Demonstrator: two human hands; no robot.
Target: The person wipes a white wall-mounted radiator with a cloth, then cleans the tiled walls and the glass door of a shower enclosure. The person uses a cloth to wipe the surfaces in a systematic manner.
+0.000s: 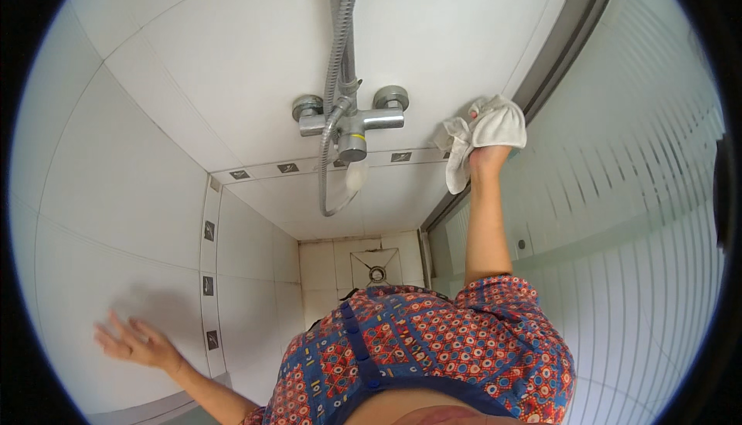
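A pale grey-white cloth [501, 125] drapes over my right hand [487, 154], which presses it to the white tiled wall beside the metal frame of the glass door. Most of those fingers are hidden under the cloth, and a loose end hangs below the wrist. Out to the left, my left hand [139, 345] is open with its fingers spread, near the left tiled wall [124, 255]. It holds nothing, and its shadow falls on the tiles; whether it touches them I cannot tell.
A chrome shower mixer [352, 122] with a looping metal hose [325, 185] juts from the wall ahead. On the right stands a striped frosted glass door [610, 216] in a grey frame [568, 34]. Down on the floor is a round drain [376, 273].
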